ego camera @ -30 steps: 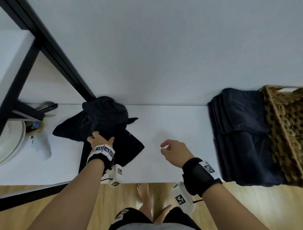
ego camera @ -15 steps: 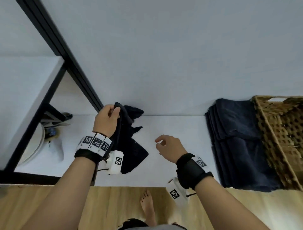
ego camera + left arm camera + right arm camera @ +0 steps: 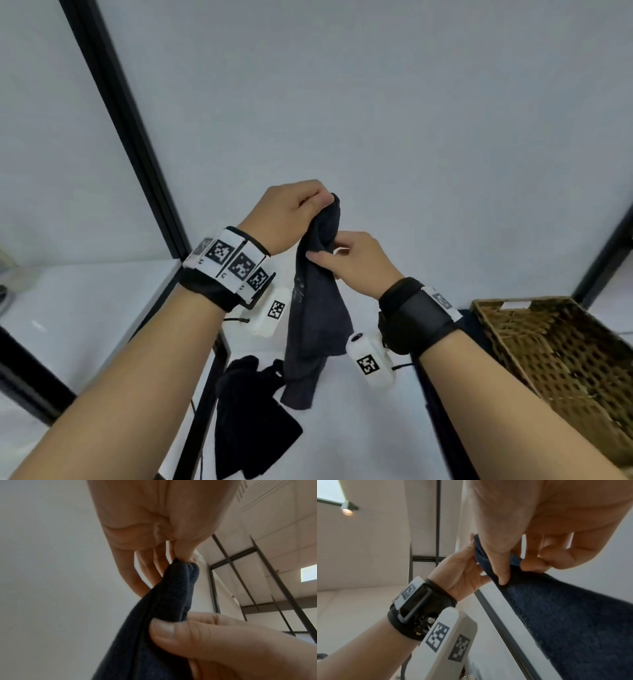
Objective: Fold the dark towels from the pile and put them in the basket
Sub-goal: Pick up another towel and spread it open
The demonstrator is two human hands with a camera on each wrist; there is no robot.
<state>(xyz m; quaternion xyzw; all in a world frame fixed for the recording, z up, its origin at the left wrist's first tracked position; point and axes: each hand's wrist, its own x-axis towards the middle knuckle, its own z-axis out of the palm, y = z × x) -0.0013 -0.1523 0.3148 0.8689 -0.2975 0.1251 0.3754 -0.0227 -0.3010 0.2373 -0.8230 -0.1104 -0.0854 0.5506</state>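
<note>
A dark blue towel [image 3: 317,308] hangs in the air above the white table [image 3: 359,428]. My left hand [image 3: 294,212] pinches its top corner [image 3: 185,568] between thumb and fingers. Just below, my right hand [image 3: 352,260] pinches the same edge with thumb and fingers [image 3: 500,566]. The towel's lower end dangles over a crumpled dark towel [image 3: 250,411] left on the table. The wicker basket [image 3: 561,359] stands at the right, its inside showing no towels.
A black frame post [image 3: 137,154] runs diagonally at the left, with a white shelf [image 3: 85,308] beside it. A strip of dark fabric [image 3: 474,322] shows by the basket's left side. A plain wall lies behind.
My left hand has lifted the towel high off the pile. My right hand, empty before, rose and took hold of the towel's edge. The view tilted upward.
</note>
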